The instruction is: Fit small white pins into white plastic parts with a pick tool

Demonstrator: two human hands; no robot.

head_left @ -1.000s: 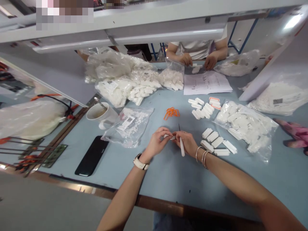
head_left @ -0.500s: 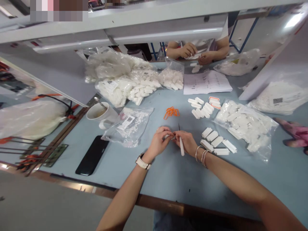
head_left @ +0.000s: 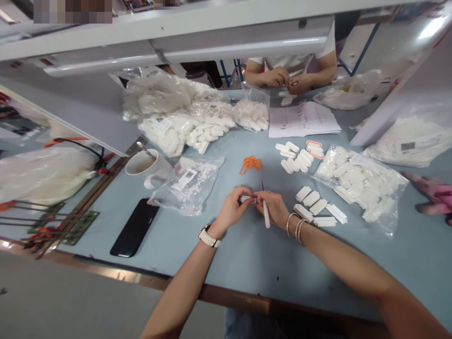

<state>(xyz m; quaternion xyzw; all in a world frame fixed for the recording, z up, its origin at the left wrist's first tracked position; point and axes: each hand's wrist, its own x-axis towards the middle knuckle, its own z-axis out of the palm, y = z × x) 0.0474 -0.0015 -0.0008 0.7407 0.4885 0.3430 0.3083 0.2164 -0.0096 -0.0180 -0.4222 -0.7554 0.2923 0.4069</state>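
My left hand [head_left: 233, 207] is closed on a small white plastic piece [head_left: 247, 199], one end of which shows between the fingertips. Close against it, my right hand [head_left: 273, 207] grips a thin tool with a white handle [head_left: 266, 214] and a dark, narrow tip pointing away from me. The right fingertips meet the white piece's end; whether they pinch it I cannot tell. Just beyond the hands lies a pile of orange rectangular frames [head_left: 251, 164]. White plastic pieces [head_left: 318, 206] lie to the right, and a further group [head_left: 297, 160] sits behind them, two bearing orange frames.
A bag of white parts [head_left: 363, 181] lies right; more bags [head_left: 187, 122] are heaped behind. On the left are a mug with a spoon [head_left: 150, 165], a small bag [head_left: 190, 183] and a black phone [head_left: 134, 228]. Across the bench, a co-worker's hands [head_left: 287, 80] work near paper sheets [head_left: 303, 120].
The white piece shows more clearly between my hands, whose fingers have shifted slightly. The co-worker's hands have come closer together.
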